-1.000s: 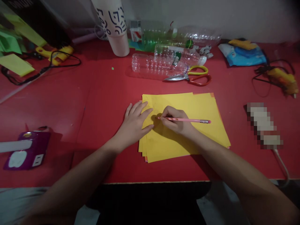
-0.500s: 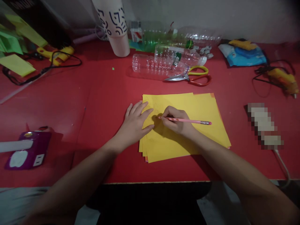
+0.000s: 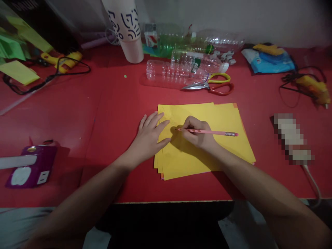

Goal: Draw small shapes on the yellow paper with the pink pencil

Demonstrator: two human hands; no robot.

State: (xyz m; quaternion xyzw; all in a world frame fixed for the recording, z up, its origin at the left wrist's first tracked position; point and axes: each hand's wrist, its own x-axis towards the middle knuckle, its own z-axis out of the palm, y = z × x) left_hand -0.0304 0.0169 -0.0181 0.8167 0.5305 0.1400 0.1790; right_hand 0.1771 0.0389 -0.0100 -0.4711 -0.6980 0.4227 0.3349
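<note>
Illegible lettering (image 3: 27, 4) on black object (image 3: 49, 27)

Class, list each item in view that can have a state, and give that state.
Pink pencil, held, tip at paper
Yellow paper, stacked unevenly
Scissors, lying flat
White tumbler, upright
White-capped bottle, capped, on its side
Orange glue gun, lying down
Left hand, spread on paper
Right hand, closed around pencil

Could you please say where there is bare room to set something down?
Bare tabletop shows between the purple package and the left hand, and between the yellow paper and the right-hand glue gun. Behind the paper, scissors and plastic bottles crowd it.
</note>
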